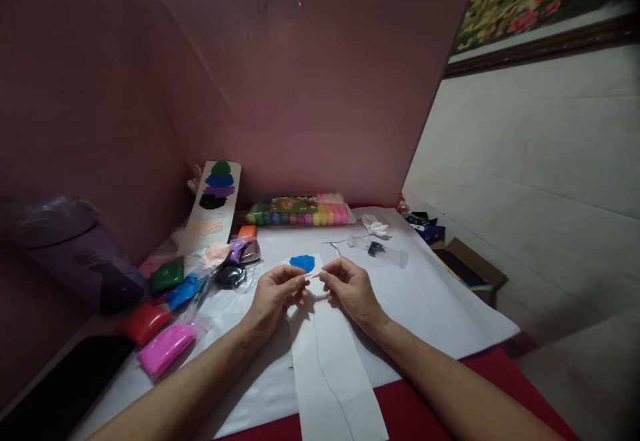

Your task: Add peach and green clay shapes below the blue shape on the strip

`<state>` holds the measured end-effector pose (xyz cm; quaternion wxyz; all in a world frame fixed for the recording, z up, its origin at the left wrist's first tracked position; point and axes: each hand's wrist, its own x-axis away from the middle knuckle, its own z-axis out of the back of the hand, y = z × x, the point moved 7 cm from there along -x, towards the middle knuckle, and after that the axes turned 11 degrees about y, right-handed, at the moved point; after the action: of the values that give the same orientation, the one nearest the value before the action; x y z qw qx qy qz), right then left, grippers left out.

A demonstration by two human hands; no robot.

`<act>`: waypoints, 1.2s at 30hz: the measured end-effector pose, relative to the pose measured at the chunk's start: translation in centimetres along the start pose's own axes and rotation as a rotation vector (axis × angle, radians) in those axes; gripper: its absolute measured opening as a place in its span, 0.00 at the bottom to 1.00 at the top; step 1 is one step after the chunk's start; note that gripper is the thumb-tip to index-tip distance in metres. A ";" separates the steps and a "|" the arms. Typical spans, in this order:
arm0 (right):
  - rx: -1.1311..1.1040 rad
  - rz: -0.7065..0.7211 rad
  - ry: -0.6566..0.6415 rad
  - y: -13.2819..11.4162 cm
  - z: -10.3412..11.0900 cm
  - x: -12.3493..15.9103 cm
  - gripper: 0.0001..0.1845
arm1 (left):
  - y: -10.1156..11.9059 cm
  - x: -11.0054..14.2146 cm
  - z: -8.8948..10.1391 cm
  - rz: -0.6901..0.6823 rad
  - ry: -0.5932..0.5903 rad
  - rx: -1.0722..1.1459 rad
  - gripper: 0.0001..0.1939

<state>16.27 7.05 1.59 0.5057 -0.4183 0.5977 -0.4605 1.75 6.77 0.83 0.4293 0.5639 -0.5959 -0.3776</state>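
1. Nearest: strip [327, 374], white, a thin wavy line down its length; near end cut off by the view's bottom edge. Red cloth [415, 411] beside it, white sheet [430, 294] beyond.
2. Pale piece [313, 275], small and slender, above the strip's far part, just near of a blue patch [303, 263] with a rough surface. Its ends run into the fingers; full shape unclear.
3. Left hand [275, 294]: thumb and forefinger pinched on the piece's left end. Right hand [354, 291]: same pinch at the right end. Other fingers curled, partly hidden.
4. Thin metallic item [335, 249] just beyond the right hand; lower part hidden.
5. Far middle: clear bag [300, 213] of many-coloured lumps, green to pink. Right of it, a clear tube [395, 255], black bit [375, 248] by it; inside or on top, cannot tell.
6. Left: clear packets of pink [166, 351], red [145, 323], blue [186, 291] and green [167, 277] material.
7. Far right: open box [477, 262], dark contents indistinct.
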 end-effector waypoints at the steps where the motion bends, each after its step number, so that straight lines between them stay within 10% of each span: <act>1: 0.011 -0.002 0.006 0.0 0.1 0.0 0.11 | 0.0 0.0 -0.1 0.003 -0.011 -0.010 0.11; 36: 0.372 0.424 -0.152 -2.8 -1.2 2.0 0.10 | -0.1 0.4 -0.7 -0.052 -0.079 -0.137 0.14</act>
<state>14.93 4.66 3.95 0.7019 -0.2174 0.5374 -0.4138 2.41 6.36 1.00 0.4330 0.5333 -0.5702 -0.4504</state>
